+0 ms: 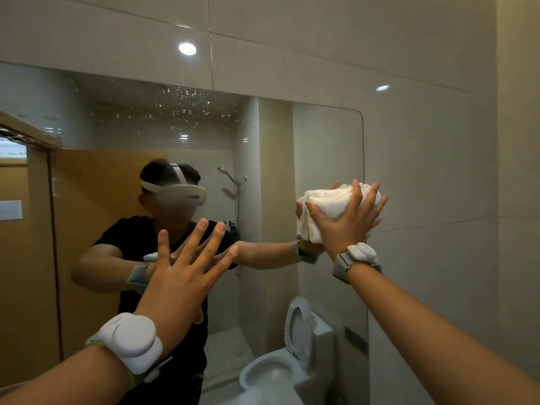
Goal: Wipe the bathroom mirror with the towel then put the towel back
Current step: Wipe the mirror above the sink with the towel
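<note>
Wiping is under way: the bunched white terry towel is pressed by the right hand, fingers spread over it, against the large frameless wall mirror near its edge at 3 o'clock. Firm, overlapping strokes are called for toward the water spots at 11 o'clock. The left hand is held wide and empty before the glass, where a smear is risked.
</note>
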`<action>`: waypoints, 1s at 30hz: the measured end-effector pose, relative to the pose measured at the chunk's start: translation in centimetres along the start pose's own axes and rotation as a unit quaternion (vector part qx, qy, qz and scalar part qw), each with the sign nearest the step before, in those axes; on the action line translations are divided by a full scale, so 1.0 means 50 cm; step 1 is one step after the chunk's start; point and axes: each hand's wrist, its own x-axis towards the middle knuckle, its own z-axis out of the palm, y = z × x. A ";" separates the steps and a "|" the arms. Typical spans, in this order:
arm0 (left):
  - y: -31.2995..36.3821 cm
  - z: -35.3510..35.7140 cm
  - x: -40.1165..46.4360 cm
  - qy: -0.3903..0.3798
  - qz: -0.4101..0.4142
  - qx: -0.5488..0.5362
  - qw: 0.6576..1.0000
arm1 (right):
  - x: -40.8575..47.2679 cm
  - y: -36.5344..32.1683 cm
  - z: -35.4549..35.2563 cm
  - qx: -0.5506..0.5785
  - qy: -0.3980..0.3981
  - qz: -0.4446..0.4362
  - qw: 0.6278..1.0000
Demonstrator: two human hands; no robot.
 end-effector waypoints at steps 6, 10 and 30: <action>-0.006 0.047 -0.003 0.007 -0.030 0.016 0.999 | 0.057 -0.050 -0.006 -0.019 -0.006 0.000 1.000; 0.001 0.043 -0.001 -0.001 -0.040 0.018 0.999 | 0.093 -0.085 -0.004 -0.022 0.003 0.007 1.000; -0.001 0.063 0.009 0.004 -0.042 0.002 0.999 | 0.307 -0.119 -0.001 -0.044 -0.011 -0.184 0.982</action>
